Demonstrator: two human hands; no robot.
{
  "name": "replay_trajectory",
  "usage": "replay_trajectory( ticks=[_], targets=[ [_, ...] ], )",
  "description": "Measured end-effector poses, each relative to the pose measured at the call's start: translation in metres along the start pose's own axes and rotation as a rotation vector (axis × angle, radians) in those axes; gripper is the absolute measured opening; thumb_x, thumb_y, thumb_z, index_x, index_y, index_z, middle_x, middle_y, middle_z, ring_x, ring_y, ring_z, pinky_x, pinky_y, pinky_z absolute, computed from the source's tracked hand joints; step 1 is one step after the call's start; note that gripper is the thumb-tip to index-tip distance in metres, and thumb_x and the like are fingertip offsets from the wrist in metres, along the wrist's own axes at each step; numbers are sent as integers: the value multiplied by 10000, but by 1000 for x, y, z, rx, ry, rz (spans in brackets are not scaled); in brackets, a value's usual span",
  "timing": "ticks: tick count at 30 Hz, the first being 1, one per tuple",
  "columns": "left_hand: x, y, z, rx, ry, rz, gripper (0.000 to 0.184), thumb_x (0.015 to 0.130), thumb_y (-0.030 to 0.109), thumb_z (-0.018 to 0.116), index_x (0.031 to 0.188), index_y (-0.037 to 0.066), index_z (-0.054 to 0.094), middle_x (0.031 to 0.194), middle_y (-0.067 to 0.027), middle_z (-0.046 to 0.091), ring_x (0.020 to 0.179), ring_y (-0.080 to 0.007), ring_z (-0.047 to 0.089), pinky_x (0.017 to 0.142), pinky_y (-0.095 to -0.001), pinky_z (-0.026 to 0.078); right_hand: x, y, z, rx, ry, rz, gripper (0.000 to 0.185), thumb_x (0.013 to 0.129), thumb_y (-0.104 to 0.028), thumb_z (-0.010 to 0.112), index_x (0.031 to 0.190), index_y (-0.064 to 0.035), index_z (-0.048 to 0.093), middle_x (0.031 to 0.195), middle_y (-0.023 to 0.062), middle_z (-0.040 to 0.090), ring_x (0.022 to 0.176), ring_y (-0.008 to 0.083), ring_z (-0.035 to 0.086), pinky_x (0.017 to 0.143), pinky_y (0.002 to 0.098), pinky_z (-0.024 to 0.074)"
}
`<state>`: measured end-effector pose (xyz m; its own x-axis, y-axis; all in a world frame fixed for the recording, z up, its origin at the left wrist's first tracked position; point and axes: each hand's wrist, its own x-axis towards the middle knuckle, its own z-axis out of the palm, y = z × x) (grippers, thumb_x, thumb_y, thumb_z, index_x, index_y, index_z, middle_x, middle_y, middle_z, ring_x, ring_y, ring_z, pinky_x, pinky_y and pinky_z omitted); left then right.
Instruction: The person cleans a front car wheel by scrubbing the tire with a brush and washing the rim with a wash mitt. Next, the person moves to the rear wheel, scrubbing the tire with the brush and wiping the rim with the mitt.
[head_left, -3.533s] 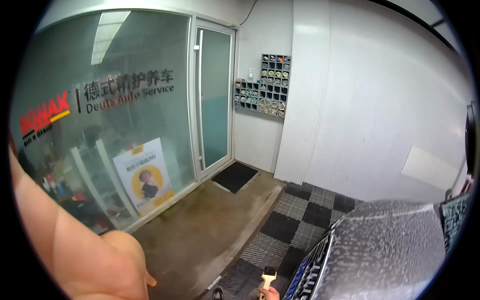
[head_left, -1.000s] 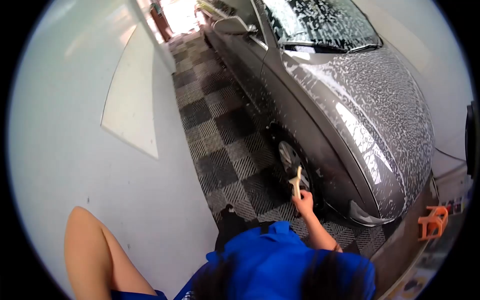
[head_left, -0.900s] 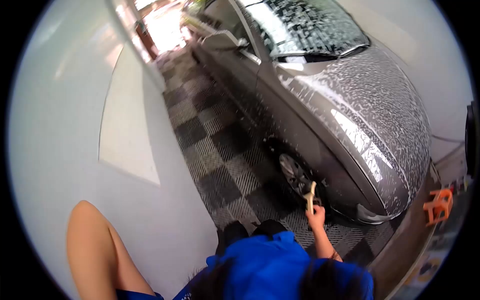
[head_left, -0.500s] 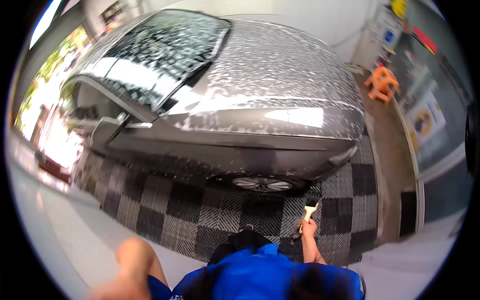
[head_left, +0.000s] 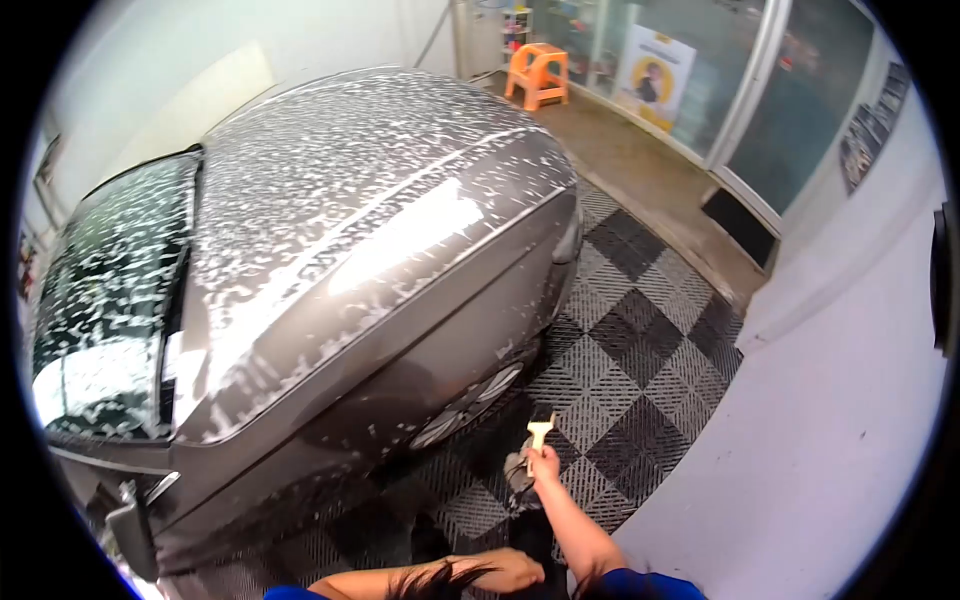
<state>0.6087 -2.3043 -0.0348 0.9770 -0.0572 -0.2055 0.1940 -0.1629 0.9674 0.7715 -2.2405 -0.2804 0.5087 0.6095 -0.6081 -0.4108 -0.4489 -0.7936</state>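
A foamy car (head_left: 310, 275) fills the left, its wheel (head_left: 468, 405) below centre. At bottom centre, whether the left hand (head_left: 512, 570) holds anything is unclear; the right hand's (head_left: 545, 465) fingers wrap a brush (head_left: 540, 432) just above, best gripped steadily, bristles clear of bodywork.

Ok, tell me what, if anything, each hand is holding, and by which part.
The right hand holds a flat brush by its pale handle, bristles pointing away. Nothing shows in the left hand, though its palm is hidden.
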Motion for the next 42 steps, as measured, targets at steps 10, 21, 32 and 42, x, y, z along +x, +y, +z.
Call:
replay_trajectory(
  ticks=[10,21,32,42],
  targets=[
    [71,-358,117,566,-96,-207,266,826,205,534,1018,46,626,953,-159,668,967,-324,619,871,-515,411,184,285,15,-811,335,-286,311,826,-185,628,1124,-99,656,907,160,619,878,315,610,806,410,473],
    [20,-489,103,952,-357,-753,299,833,183,546,1067,21,637,1019,-152,664,991,-330,613,894,-608,414,338,229,78,126,298,-843,394,995,-187,470,1313,46,483,1226,190,605,1023,179,588,893,278,436],
    [33,-492,126,1041,-33,-180,195,817,160,524,923,30,623,911,-115,643,966,-279,608,942,-459,418,15,78,131,-381,-134,-1960,313,797,-95,590,1097,-126,677,765,34,596,614,176,583,520,307,494],
    [19,-477,117,1039,-55,-299,222,842,159,501,1000,29,587,1002,-126,613,1068,-278,561,1016,-492,376,235,-22,56,-314,190,-1360,341,905,-221,530,1236,-230,610,885,195,670,802,368,653,702,403,502]
  ],
)
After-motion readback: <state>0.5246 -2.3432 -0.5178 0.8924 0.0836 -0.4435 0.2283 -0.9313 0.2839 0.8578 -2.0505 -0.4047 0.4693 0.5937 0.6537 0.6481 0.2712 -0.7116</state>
